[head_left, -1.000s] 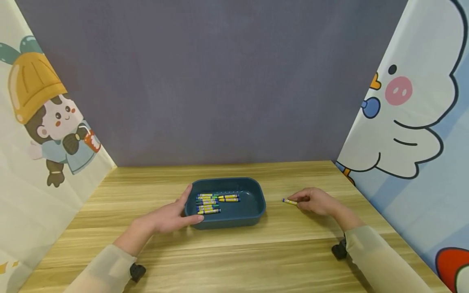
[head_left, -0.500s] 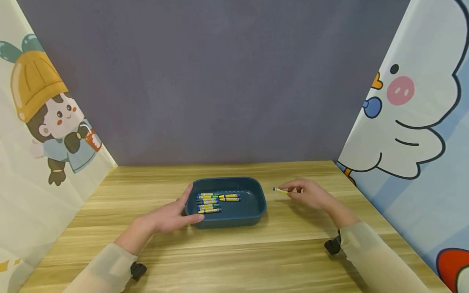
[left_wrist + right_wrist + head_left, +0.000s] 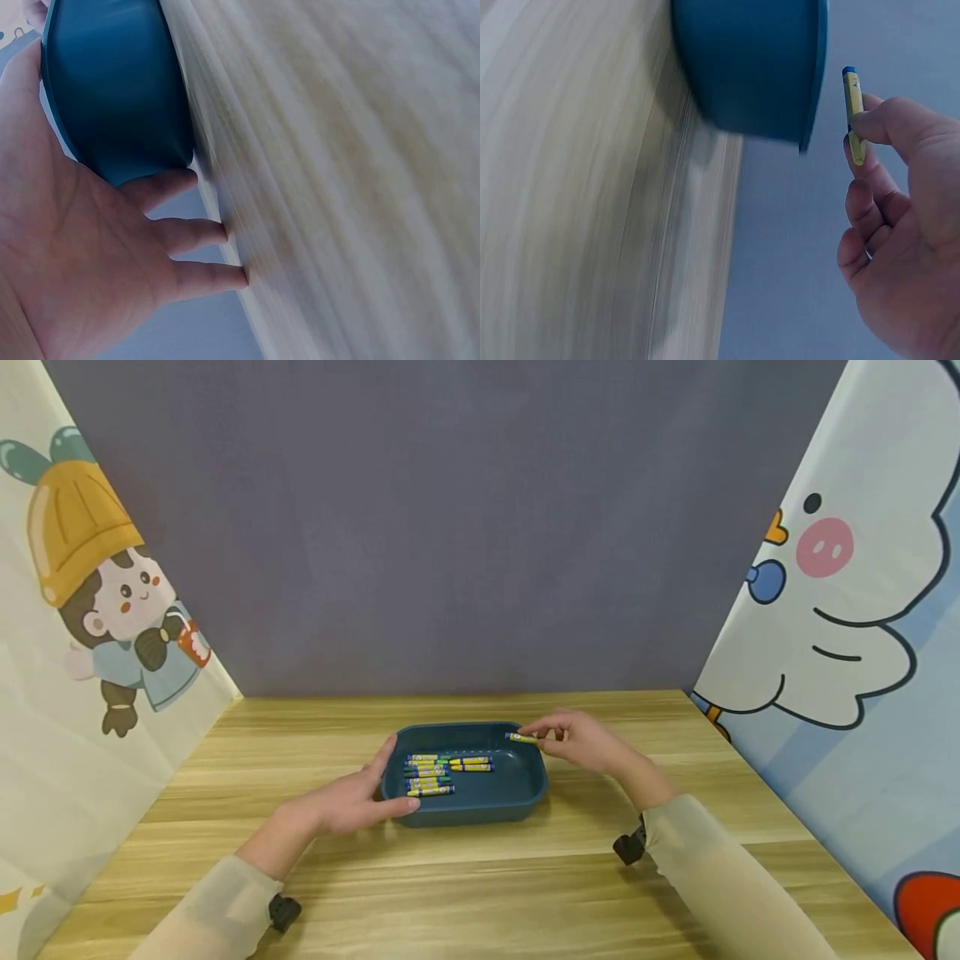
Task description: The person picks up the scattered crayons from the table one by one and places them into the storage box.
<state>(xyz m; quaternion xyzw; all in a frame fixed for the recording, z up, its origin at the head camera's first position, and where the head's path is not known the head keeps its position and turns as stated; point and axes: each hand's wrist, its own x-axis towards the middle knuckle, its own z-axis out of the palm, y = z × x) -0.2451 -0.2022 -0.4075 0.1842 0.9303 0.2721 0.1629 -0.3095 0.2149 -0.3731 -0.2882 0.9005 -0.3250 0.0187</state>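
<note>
A yellow crayon [image 3: 521,737] with a blue end is pinched between the thumb and fingertips of my right hand [image 3: 581,742]. It is held above the right end of a dark blue-green plastic bin [image 3: 480,816]. In the right wrist view the crayon [image 3: 853,112] shows higher than the bin's rim [image 3: 815,82]. My left hand [image 3: 341,802] lies spread against the bin's left end, thumb over the near rim. The left wrist view shows the fingers [image 3: 199,277] straight, with tips reaching the tabletop. Inside the bin, several green crayons [image 3: 427,771] lie at the left beside two yellow ones [image 3: 471,764].
The bin stands on a wood-grain table [image 3: 465,893]. A grey panel [image 3: 465,527] rises behind it, and printed cartoon panels flank the left [image 3: 45,777] and right [image 3: 862,693] sides. Small dark devices are strapped at both wrists [image 3: 285,912].
My right hand has lifted the yellow crayon off the table and carried it left, over the bin's right rim. The left hand stays in place on the bin.
</note>
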